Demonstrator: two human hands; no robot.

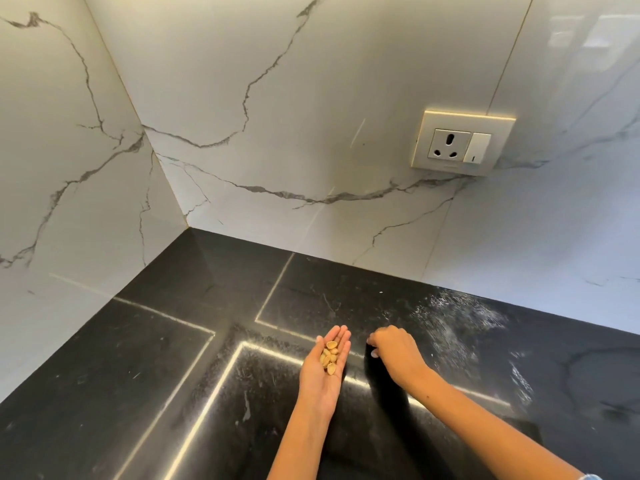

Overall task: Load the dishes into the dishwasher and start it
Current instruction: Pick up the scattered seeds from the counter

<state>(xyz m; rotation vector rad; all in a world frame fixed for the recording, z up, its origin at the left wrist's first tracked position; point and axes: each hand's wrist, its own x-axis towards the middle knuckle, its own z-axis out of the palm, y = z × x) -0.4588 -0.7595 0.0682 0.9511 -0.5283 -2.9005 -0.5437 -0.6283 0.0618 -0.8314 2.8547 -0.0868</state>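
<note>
My left hand (323,367) lies palm up over the black counter (138,393), fingers straight, carrying several pale pistachio shells (329,356) on the palm. Just to its right, my right hand (393,348) reaches down to the counter, palm down, with its fingers curled; whether they pinch anything is hidden by the hand. No dishes and no dishwasher appear in the head view.
The counter sits in a corner of white marble-look wall tiles (277,133). A socket with a switch (460,143) is on the back wall at the right. A whitish smear (460,320) covers the counter to the right of my right hand.
</note>
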